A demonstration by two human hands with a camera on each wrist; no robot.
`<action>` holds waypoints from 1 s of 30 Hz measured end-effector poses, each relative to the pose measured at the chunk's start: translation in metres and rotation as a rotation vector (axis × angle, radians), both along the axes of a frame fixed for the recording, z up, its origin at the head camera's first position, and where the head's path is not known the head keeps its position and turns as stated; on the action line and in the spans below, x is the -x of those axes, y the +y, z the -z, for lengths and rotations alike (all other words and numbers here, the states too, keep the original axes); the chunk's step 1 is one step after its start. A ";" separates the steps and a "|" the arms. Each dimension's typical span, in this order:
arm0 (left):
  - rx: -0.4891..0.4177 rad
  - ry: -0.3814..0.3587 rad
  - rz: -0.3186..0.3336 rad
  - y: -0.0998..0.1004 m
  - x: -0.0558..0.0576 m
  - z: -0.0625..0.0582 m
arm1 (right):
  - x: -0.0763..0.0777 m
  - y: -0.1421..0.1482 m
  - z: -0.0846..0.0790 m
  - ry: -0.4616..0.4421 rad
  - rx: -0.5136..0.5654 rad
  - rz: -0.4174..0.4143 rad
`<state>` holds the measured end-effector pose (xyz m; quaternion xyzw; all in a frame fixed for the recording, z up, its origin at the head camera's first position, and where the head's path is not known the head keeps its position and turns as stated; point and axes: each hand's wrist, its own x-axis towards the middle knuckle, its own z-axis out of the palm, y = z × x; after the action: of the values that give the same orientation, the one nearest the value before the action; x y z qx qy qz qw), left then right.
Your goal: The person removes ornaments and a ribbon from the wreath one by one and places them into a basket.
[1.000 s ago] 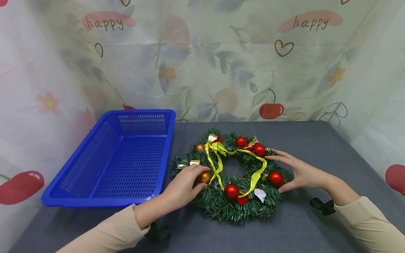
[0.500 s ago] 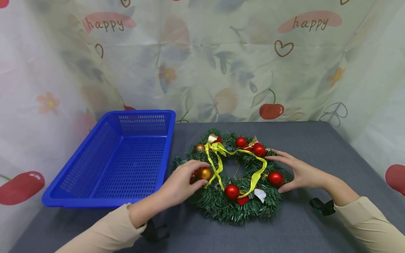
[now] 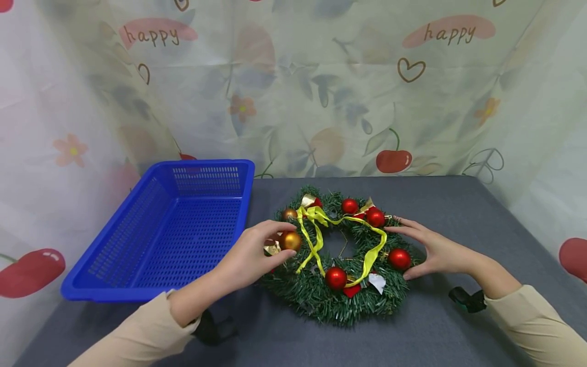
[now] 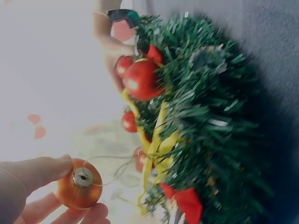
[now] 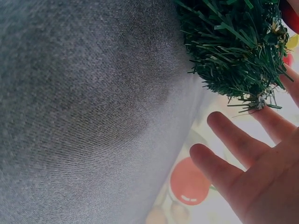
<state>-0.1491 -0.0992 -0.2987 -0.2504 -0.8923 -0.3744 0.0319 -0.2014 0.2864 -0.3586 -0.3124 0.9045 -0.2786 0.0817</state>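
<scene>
A green tinsel Christmas wreath [image 3: 330,308] lies on the grey cloth, decorated with red baubles [image 3: 336,278], a yellow ribbon [image 3: 374,251] and bows. My left hand [image 3: 249,255] pinches a gold bauble [image 3: 291,241] between thumb and fingers over the wreath's left side. In the left wrist view, a thin cord loop [image 4: 117,172] runs from the bauble's silver cap toward the greenery. At the wreath's right edge, my right hand [image 3: 445,252] rests with spread, fairly straight fingers; some fingertips touch the needles in the right wrist view.
A blue plastic basket [image 3: 156,294] with perforated walls stands left of the wreath. Behind the cloth-covered table [image 3: 435,199] hangs a patterned curtain [image 3: 293,92]. A second gold bauble [image 3: 289,214] sits at the wreath's upper left.
My left hand has drawn the gold bauble slightly up and left from the wreath, and the forearm has shifted left. The right hand and basket stay where they were.
</scene>
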 end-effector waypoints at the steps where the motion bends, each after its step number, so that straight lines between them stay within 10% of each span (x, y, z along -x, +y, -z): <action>1: -0.004 -0.002 -0.006 -0.001 0.000 -0.002 | 0.000 0.000 0.000 0.001 0.001 -0.001; 30: -0.028 0.052 -0.128 -0.039 0.008 -0.033 | -0.002 -0.003 -0.003 0.014 -0.043 0.009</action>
<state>-0.1571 -0.1382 -0.2661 -0.2021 -0.8999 -0.3776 0.0822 -0.1992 0.2838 -0.3552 -0.3083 0.9122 -0.2574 0.0806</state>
